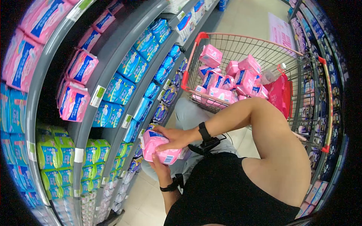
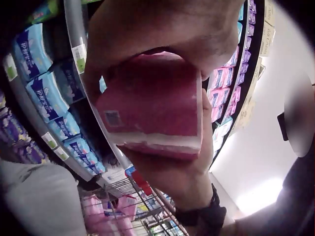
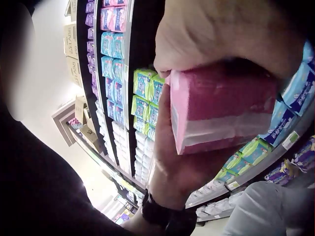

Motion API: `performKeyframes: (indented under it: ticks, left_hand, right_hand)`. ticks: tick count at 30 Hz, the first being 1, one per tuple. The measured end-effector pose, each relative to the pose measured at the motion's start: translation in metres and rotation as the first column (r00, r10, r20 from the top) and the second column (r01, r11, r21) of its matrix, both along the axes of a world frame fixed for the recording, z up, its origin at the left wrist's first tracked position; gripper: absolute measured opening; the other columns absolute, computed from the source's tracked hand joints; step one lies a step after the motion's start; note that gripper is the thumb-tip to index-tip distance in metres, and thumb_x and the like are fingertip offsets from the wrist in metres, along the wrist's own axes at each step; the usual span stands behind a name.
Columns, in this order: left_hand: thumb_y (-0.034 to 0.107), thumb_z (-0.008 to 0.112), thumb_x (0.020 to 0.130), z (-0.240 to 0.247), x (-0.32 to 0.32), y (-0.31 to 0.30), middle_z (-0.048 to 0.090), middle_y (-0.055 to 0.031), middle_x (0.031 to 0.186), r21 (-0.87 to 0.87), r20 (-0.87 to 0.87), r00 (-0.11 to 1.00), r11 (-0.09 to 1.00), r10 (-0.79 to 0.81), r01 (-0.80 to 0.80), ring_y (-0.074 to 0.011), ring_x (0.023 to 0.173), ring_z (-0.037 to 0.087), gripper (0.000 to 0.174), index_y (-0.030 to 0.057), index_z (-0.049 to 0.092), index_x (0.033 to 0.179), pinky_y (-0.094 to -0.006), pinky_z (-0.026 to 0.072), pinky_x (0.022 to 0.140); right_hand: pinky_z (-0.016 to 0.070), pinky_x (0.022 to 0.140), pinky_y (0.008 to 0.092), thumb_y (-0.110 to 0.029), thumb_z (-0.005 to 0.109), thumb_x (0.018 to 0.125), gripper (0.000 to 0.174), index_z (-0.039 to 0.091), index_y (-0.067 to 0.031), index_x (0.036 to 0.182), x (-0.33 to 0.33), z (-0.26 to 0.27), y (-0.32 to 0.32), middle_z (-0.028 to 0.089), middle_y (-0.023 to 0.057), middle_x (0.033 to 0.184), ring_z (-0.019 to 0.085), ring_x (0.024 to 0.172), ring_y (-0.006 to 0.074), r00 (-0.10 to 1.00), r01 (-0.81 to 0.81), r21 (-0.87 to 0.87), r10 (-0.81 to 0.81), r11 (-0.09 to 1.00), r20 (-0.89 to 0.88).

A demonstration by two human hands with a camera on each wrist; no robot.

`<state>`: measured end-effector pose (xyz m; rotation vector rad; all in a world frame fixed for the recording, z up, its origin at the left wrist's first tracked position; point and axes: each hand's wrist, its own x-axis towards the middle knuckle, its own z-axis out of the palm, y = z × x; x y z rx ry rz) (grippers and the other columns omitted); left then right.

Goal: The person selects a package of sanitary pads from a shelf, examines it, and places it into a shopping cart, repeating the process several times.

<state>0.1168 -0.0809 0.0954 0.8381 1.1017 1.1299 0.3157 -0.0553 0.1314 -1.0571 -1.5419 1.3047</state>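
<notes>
A pink pack of sanitary pads (image 1: pixel 152 144) is held between both hands in front of the shelf. In the head view my right hand (image 1: pixel 175 138) grips it from the upper side, thumb across its face. Below it, my left hand (image 1: pixel 162 170) holds the lower side of the same pack. The left wrist view shows the pack's pink, barcoded side (image 2: pixel 152 98) with the right hand (image 2: pixel 184 169) behind it. Seen from the right wrist, the left hand (image 3: pixel 182 167) supports the pack (image 3: pixel 221 105) from below and behind.
A wire shopping cart (image 1: pixel 247 34) with several pink packs (image 1: pixel 245 81), a clear bottle (image 1: pixel 269 75) and a red bag (image 1: pixel 279 94) stands on my right. Shelves on the left carry pink packs (image 1: pixel 74 101), blue packs (image 1: pixel 118 88) and green packs (image 1: pixel 56 152).
</notes>
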Motion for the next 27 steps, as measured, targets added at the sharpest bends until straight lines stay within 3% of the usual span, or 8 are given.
performKeyframes:
  ticks: [4, 7, 10, 13, 16, 22, 27]
  left_hand:
    - [0.054, 0.054, 0.098, 0.012, -0.003, 0.012, 0.051, -0.0193, 0.141, -0.058, 0.016, 0.991, 0.99, -0.131, 0.132, -0.0324, 0.125, 0.056, 0.075, 0.0016, 0.034, 0.148, -0.0461, 0.0477, 0.105]
    - [0.062, 0.048, 0.097, 0.013, -0.004, 0.019, 0.05, -0.0178, 0.143, 0.0, 0.014, 0.979, 0.979, -0.202, 0.203, -0.0331, 0.127, 0.055, 0.08, 0.0036, 0.032, 0.149, -0.0482, 0.0477, 0.105]
    - [0.069, 0.048, 0.092, 0.018, -0.001, 0.021, 0.046, -0.0149, 0.148, 0.042, 0.002, 0.971, 0.971, -0.237, 0.237, -0.0322, 0.132, 0.051, 0.09, 0.0059, 0.029, 0.152, -0.0491, 0.0444, 0.108]
    - [0.07, 0.053, 0.089, 0.017, 0.001, 0.024, 0.045, -0.0137, 0.15, 0.068, 0.029, 0.968, 0.966, -0.25, 0.248, -0.0311, 0.136, 0.048, 0.094, 0.0051, 0.028, 0.153, -0.0483, 0.0424, 0.11]
    - [0.07, 0.06, 0.087, 0.008, -0.005, 0.028, 0.043, -0.0129, 0.152, 0.096, 0.073, 0.946, 0.947, -0.315, 0.308, -0.0299, 0.138, 0.046, 0.1, 0.0034, 0.027, 0.153, -0.0461, 0.0395, 0.113]
    - [0.072, 0.056, 0.088, 0.019, -0.002, 0.036, 0.04, -0.01, 0.155, 0.074, 0.11, 0.932, 0.938, -0.344, 0.338, -0.0292, 0.139, 0.044, 0.099, 0.0068, 0.025, 0.155, -0.047, 0.0386, 0.114]
    - [0.077, 0.048, 0.087, 0.024, 0.003, 0.04, 0.038, -0.0112, 0.156, 0.053, 0.2, 0.919, 0.941, -0.339, 0.335, -0.0302, 0.141, 0.042, 0.1, 0.0077, 0.025, 0.156, -0.0487, 0.0366, 0.115]
  right_hand:
    - [0.0488, 0.096, 0.0425, -0.059, 0.07, 0.085, 0.086, 0.04, 0.0065, 0.132, 0.004, 0.014, 0.002, 0.058, 0.0284, 0.122, 0.06, 0.115, 0.0377, 0.998, 0.025, 0.037, -0.027, 0.999, 0.052]
    - [0.0513, 0.091, 0.0432, -0.056, 0.068, 0.088, 0.088, 0.03, 0.0035, 0.139, 0.007, 0.015, 0.003, 0.058, 0.0275, 0.122, 0.063, 0.109, 0.0383, 0.999, 0.012, -0.059, -0.014, 0.998, -0.033]
    - [0.0513, 0.09, 0.0434, -0.061, 0.062, 0.09, 0.085, 0.032, 0.003, 0.138, 0.01, 0.017, 0.006, 0.058, 0.0263, 0.122, 0.064, 0.108, 0.0371, 0.999, 0.018, -0.205, -0.028, 0.979, -0.044]
    - [0.051, 0.086, 0.0433, -0.077, 0.048, 0.088, 0.09, 0.047, 0.0069, 0.121, 0.007, 0.008, 0.01, 0.063, 0.0275, 0.11, 0.065, 0.104, 0.036, 0.987, 0.115, -0.228, -0.137, 0.967, -0.079]
    - [0.0499, 0.085, 0.0444, -0.083, 0.037, 0.088, 0.094, 0.052, 0.0057, 0.115, -0.002, -0.021, 0.022, 0.064, 0.0277, 0.108, 0.065, 0.103, 0.0369, 0.965, 0.194, -0.23, -0.228, 0.954, -0.132]
    - [0.0452, 0.091, 0.0457, -0.081, 0.029, 0.092, 0.091, 0.055, 0.0044, 0.111, 0.009, -0.004, 0.024, 0.059, 0.0246, 0.108, 0.061, 0.103, 0.0378, 0.963, 0.211, -0.217, -0.24, 0.953, -0.12]
    - [0.0408, 0.096, 0.0458, -0.07, 0.021, 0.1, 0.079, 0.056, 0.0005, 0.111, 0.009, -0.003, 0.025, 0.054, 0.0233, 0.107, 0.055, 0.106, 0.036, 0.962, 0.197, -0.076, -0.207, 0.978, -0.178]
